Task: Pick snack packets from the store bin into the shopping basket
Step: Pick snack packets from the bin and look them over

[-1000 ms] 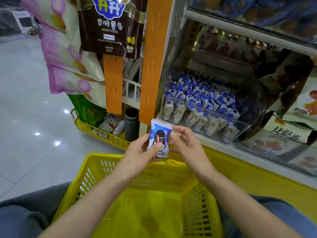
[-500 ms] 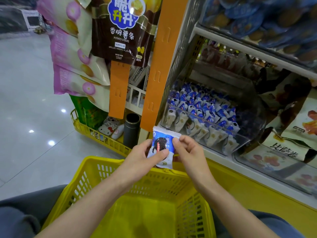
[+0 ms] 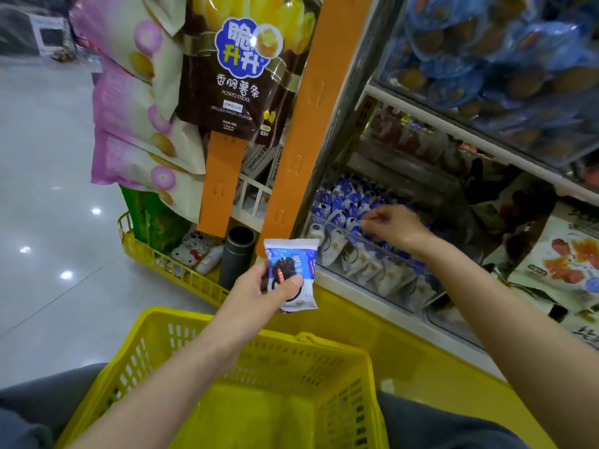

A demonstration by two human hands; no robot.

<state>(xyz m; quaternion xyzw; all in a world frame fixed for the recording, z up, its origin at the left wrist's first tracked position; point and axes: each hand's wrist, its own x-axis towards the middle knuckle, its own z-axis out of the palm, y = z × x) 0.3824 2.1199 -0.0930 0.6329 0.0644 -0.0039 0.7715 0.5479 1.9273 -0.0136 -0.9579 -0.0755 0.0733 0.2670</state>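
One snack packet point(image 3: 290, 274) in left fingers point(image 3: 293, 284) near basket point(image 3: 207, 319); right fingers point(image 3: 372, 222) in bin point(image 3: 393, 265), grip unclear.

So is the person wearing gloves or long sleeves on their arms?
No. The left hand and the right hand are bare, with no gloves, rings or watch showing. No sleeves come into view either, right up to the picture's edge.

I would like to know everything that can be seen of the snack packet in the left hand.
The snack packet is a small pillow pouch of glossy film, blue above and white below, with crimped ends and a picture of a dark sandwich cookie. It looks sealed and stands almost upright, with its front to the camera. The left hand grips its lower left, thumb across the front. It is in the air near the yellow basket's far rim.
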